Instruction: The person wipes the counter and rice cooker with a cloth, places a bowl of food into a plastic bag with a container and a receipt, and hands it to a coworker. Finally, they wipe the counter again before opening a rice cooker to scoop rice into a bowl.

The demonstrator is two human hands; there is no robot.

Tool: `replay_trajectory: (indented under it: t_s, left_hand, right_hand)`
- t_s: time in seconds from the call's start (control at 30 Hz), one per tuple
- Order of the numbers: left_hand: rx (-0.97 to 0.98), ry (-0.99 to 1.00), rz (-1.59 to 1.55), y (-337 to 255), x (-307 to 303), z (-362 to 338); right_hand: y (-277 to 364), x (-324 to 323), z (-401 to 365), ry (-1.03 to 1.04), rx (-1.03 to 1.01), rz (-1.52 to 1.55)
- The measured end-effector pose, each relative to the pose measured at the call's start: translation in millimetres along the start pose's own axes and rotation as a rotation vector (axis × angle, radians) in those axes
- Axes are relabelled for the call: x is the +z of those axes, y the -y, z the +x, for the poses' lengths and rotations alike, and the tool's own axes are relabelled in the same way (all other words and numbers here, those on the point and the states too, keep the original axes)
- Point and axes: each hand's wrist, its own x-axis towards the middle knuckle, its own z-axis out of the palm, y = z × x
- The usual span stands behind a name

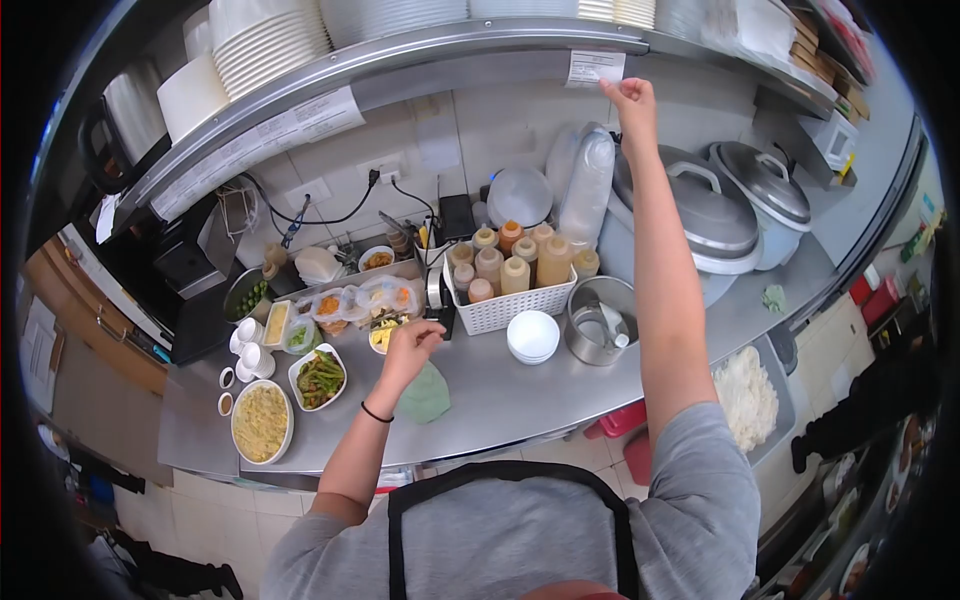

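**While the right hand [630, 100] is up at the ticket [594, 66], the left hand [410, 345] works low among the tubs**

Where the steel shelf [450, 45] runs overhead, stacked with white plates, the paper ticket hangs from its front edge. The person's right arm is stretched full length up to it. The fingertips are at the slip's lower right corner. They look pressed together there, but from this angle I cannot tell whether they actually grip the paper or only touch it.

The left hand is down at the counter [520, 390], fingers bunched together and curled, tips pointing at a small tub of yellow food [383, 335]. Nothing shows between them. Just beneath the wrist lies a green cloth [428, 398], flat on the steel.

To the left of that hand sit a bowl of green beans [320, 377] and a larger bowl of yellow grains [261, 422]. To its right stand a white basket of squeeze bottles [505, 305], a stack of white bowls [533, 335] and a steel pot [600, 320]. Beyond the raised arm are two rice cookers [715, 215], lids on, and a tray of white rice [748, 395] sits at the counter's near end.
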Motion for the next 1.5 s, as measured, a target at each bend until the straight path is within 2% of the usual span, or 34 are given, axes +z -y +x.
replay_trajectory:
  t_s: [0.03, 0.1, 0.17, 0.23, 0.3, 0.37, 0.53, 0.67, 0.87, 0.97, 1.03, 1.07, 1.2, 1.27, 1.4, 1.5]
  left_hand:
    - [0.051, 0.008, 0.079, -10.7, 4.7, 6.6]
    - [0.068, 0.003, 0.073, -34.2, 14.0, 21.2]
    - [0.167, -0.011, 0.051, -52.8, 21.4, 37.1]
    - [0.193, -0.034, -0.049, -76.5, 25.1, 58.7]
    - [0.302, -0.047, -0.224, -96.5, 26.5, 86.0]
    - [0.36, -0.025, -0.389, -136.2, 23.7, 101.0]
    - [0.352, 0.024, -0.602, -189.4, 21.3, 118.9]
    - [0.358, 0.016, -0.629, -188.6, 18.8, 122.5]
    - [0.38, 0.011, -0.478, -169.8, 6.8, 125.1]
    - [0.388, 0.053, -0.446, -161.0, 0.7, 122.5]
    - [0.365, 0.065, -0.432, -156.9, -5.3, 119.3]
    - [0.362, 0.062, -0.434, -154.1, -8.3, 118.4]
    - [0.318, 0.097, -0.465, -146.3, -18.7, 113.2]
    - [0.289, 0.125, -0.488, -142.5, -23.2, 111.3]
    - [0.244, 0.118, -0.482, -129.9, -29.2, 112.8]
    - [0.226, 0.12, -0.515, -121.7, -32.9, 111.9]
  right_hand:
    - [-4.4, -0.8, 3.0, 0.074, 0.015, 0.067]
    - [-4.2, -3.8, -8.0, 0.071, -0.025, 0.067]
    - [5.6, -8.1, -34.5, 0.107, -0.025, 0.185]
    - [21.2, -10.7, -64.0, 0.124, 0.009, 0.218]
    - [28.9, -11.3, -87.7, 0.188, 0.034, 0.361]
    - [43.7, -8.7, -108.5, 0.21, 0.079, 0.404]
    - [67.5, -5.2, -141.4, 0.309, 0.108, 0.375]
    - [67.7, 1.6, -154.9, 0.338, 0.133, 0.34]
    - [93.1, 19.6, -165.4, 0.279, 0.019, 0.368]
    - [97.9, 26.8, -164.3, 0.265, 0.104, 0.419]
    - [95.9, 27.5, -160.6, 0.309, 0.144, 0.347]
    - [88.4, 31.2, -159.9, 0.306, 0.056, 0.318]
    - [75.6, 38.2, -163.7, 0.367, 0.031, 0.155]
    - [77.3, 44.9, -166.8, 0.337, -0.118, 0.045]
    - [82.1, 47.5, -169.0, 0.318, -0.083, -0.025]
    - [76.9, 36.5, -159.4, 0.301, 0.042, 0.064]
